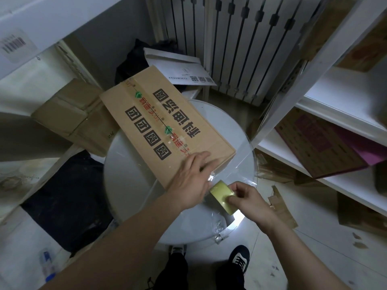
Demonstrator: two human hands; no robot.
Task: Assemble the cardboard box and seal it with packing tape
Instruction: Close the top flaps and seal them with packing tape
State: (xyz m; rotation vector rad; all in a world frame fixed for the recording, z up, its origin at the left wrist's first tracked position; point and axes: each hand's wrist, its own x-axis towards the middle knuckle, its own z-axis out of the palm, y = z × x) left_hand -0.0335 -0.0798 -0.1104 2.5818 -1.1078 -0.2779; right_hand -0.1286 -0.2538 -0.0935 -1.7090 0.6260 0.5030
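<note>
Fingers (199, 159) of left hand (191, 178): straight, lying flat, pressing the near end of the box (165, 122) over its centre seam.
Right hand (249, 197): curled, pinching the tape roll (222, 195), just beside the box's near corner.
Box: closed, on the round bench (129, 164), long axis running away from the hands and leftward.
Strip of tape (213, 176): clear, stretched from roll to the box's near edge.
Coming move: likely drawing the roll down over that edge, in line with the seam.

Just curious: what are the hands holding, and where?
Right hand pinches the tape roll by its rim; left hand only presses on the box.
</note>
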